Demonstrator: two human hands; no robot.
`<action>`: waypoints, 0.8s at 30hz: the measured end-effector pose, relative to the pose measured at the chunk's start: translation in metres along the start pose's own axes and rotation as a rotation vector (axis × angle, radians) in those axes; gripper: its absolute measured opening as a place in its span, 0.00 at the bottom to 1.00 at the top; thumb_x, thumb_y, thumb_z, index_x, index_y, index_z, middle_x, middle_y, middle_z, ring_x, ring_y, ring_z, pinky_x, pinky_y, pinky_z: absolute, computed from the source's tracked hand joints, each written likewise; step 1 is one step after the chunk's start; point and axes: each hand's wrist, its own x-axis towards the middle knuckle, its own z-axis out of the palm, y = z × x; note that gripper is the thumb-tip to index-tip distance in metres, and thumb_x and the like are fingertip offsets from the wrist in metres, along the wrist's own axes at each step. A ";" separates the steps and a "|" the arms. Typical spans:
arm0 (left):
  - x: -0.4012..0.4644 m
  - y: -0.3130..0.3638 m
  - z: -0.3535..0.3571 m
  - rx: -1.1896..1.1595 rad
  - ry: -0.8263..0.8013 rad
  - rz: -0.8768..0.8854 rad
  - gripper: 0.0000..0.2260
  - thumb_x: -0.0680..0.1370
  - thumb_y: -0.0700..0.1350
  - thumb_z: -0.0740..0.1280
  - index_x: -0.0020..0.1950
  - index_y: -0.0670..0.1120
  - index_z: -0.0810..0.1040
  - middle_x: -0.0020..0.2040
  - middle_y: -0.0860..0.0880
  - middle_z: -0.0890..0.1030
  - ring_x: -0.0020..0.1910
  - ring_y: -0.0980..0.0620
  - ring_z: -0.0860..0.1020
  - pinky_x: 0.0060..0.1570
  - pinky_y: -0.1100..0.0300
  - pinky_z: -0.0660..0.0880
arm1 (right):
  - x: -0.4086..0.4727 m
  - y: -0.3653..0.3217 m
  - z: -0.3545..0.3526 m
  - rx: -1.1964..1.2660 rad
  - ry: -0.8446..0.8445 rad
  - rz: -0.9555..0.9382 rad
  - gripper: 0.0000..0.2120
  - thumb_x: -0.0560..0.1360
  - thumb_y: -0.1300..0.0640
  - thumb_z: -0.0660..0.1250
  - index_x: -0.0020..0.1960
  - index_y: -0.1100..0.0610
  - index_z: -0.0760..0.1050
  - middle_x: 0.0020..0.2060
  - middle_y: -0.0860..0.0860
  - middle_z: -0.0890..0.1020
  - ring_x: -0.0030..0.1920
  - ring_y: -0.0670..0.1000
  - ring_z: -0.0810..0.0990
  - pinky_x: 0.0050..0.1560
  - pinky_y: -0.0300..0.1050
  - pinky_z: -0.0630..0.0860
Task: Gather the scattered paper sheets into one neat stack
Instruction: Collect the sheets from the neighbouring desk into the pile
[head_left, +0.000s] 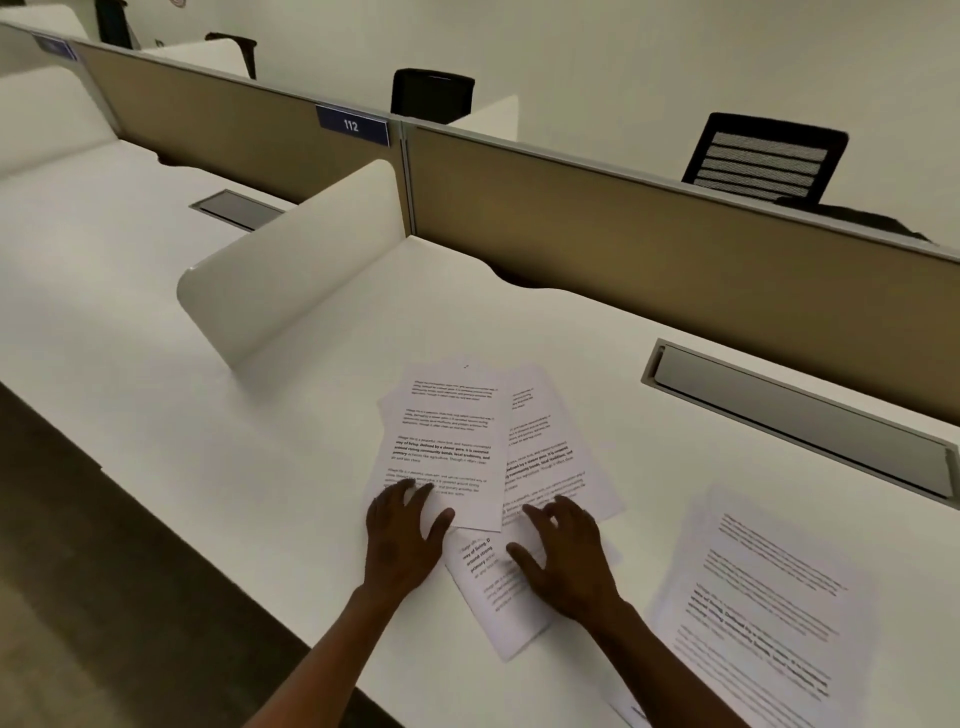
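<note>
My left hand (402, 540) lies flat, fingers spread, on the near corner of the top white printed paper sheet (447, 447) of a loose fan on the long white desk (208, 415). My right hand (563, 561), also open, presses a tilted printed sheet (493, 597) nearer me and touches another overlapped sheet (550, 441). A separate printed sheet pile (753, 613) lies well apart, near right.

A long white desk (218, 395) is backed by a tan partition (623, 228) marked with a blue "112" label (352, 125). Black chairs (763, 158) are seen beyond, before a plain pale wall (597, 47). Dark flooring (78, 597) is visible left.
</note>
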 end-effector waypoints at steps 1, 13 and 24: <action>0.001 -0.002 0.000 -0.020 0.052 -0.026 0.30 0.75 0.64 0.61 0.70 0.47 0.74 0.72 0.42 0.71 0.73 0.42 0.67 0.74 0.45 0.62 | 0.005 0.001 -0.003 0.044 0.069 0.039 0.31 0.75 0.35 0.61 0.70 0.54 0.72 0.63 0.57 0.76 0.69 0.60 0.71 0.70 0.55 0.67; 0.003 0.021 0.013 0.097 -0.221 -0.078 0.32 0.78 0.65 0.59 0.78 0.52 0.61 0.81 0.45 0.52 0.80 0.43 0.46 0.77 0.43 0.41 | 0.064 0.035 -0.021 0.084 -0.148 0.371 0.41 0.75 0.31 0.56 0.79 0.54 0.54 0.76 0.61 0.62 0.76 0.60 0.59 0.73 0.56 0.62; 0.003 0.056 0.012 -0.165 -0.110 -0.157 0.24 0.77 0.56 0.67 0.72 0.50 0.70 0.78 0.43 0.60 0.76 0.44 0.62 0.75 0.48 0.59 | 0.056 0.019 -0.016 0.114 -0.054 0.532 0.44 0.72 0.32 0.62 0.78 0.58 0.55 0.72 0.61 0.67 0.71 0.63 0.65 0.68 0.56 0.68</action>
